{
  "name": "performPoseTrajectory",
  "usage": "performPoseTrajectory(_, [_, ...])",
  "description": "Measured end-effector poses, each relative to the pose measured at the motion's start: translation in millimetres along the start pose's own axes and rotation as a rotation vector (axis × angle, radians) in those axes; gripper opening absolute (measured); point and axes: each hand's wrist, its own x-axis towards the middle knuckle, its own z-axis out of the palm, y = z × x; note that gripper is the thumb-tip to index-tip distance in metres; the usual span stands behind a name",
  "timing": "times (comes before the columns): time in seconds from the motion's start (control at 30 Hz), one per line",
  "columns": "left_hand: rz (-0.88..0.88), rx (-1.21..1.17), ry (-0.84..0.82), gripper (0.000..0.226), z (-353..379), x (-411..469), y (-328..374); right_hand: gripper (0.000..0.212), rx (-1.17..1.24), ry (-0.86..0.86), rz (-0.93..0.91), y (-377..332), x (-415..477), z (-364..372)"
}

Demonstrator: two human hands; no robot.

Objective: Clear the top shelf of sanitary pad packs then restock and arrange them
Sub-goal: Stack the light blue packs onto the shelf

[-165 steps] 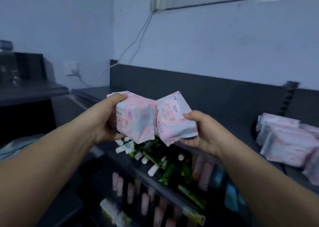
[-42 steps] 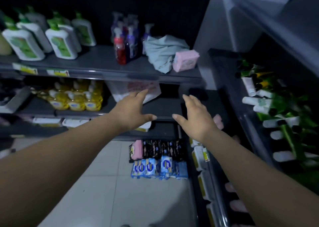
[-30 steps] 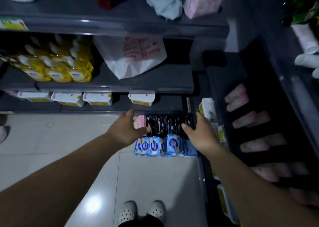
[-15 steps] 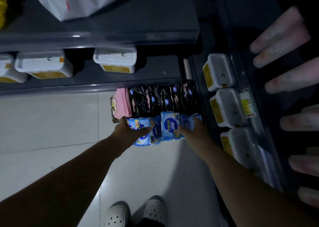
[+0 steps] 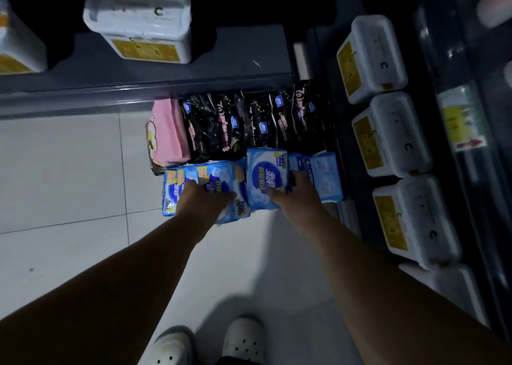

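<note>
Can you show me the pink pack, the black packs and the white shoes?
pink pack [image 5: 167, 134]: head view, middle of its pink face.
black packs [image 5: 219, 126]: head view, printed front of one pack in the row.
white shoes [image 5: 243, 339]: head view, top of the right shoe.

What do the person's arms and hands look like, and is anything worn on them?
Both arms are bare: no sleeve shows on the left arm or the right arm up to the frame edge. The left hand and right hand have no glove, and I see no watch, bracelet or ring, though the light is dim.
</note>
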Motion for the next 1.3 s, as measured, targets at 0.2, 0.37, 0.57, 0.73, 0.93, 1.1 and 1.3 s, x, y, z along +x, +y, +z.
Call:
performPoseTrajectory(0.2, [-0.073, -0.167, -0.220, 0.033, -16.5, -7.3, 11.7, 0.032, 0.111, -0.073, 0.096, -3.8, -12.1, -10.8])
performPoseTrajectory(0.37, [-0.097, -0.212, -0.332, 0.047, -12.8, -0.6, 12.1, 0.023, 0.282, -0.127, 0.232, 2.2, -4.7, -13.5])
performPoseTrajectory(0.57, [-0.100, -0.144, -0.412, 0.040, -21.7, -12.8, 7.1, 0.041, 0.438, -0.056, 0.247, 7.8, -15.8, -9.2])
performPoseTrajectory(0.73, [-0.063, -0.143, -0.447, 0.036, -58.9, -59.4, 32.6, 0.053, 0.469, -0.095, 0.264, -24.6, -60.8, -32.1])
performPoseTrajectory(0.93, [0.066, -0.110, -0.493, 0.027, -128.1, -151.6, 105.0, 0.058, 0.492, -0.177, 0.202, -95.5, -134.3, -85.2])
performPoseTrajectory(1.1, [0.164, -0.048, -0.499, 0.052, -180.1, -232.9, 167.3, 0.064, 0.523, -0.216, 0.089, -158.9, -211.0, -133.3])
performPoseTrajectory(1.3, [0.281, -0.077, -0.551, 0.054, -247.5, -341.7, 234.6, 0.053, 0.484, -0.228, -0.077, -251.0, -324.1, -201.8])
